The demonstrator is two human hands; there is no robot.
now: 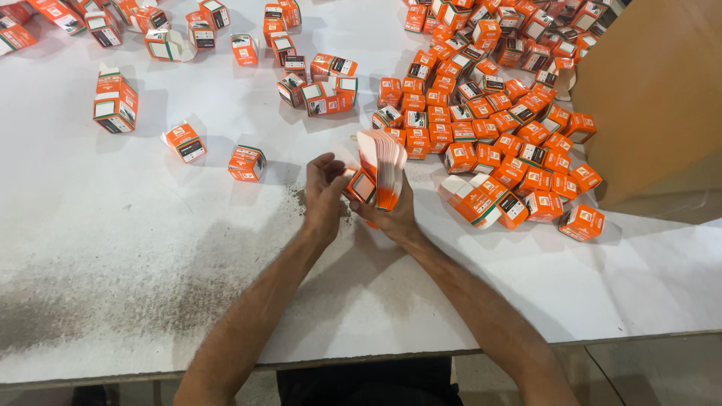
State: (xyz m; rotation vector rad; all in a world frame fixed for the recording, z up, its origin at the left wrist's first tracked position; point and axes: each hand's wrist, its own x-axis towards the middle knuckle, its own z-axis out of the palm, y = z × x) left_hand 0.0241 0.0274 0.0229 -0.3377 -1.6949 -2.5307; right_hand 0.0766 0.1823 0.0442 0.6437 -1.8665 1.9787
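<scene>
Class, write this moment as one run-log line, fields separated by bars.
left hand: pinching one flat carton | right hand: holding stack of flat cartons | table: folded orange boxes scattered | brown cardboard box: right

My hands (361, 199) sit mid-worktop (113, 248), flat carton stack (381, 165) between them. Folded box pile (489, 113) lies right and behind; big cardboard box (658, 98) far right. Loose boxes (180, 141) scattered left, behind.

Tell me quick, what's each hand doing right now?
Left hand: fingers curled, pinching one flat orange carton at the front of the stack.
Right hand: closed around the stack of flat cartons, holding it upright.
</scene>
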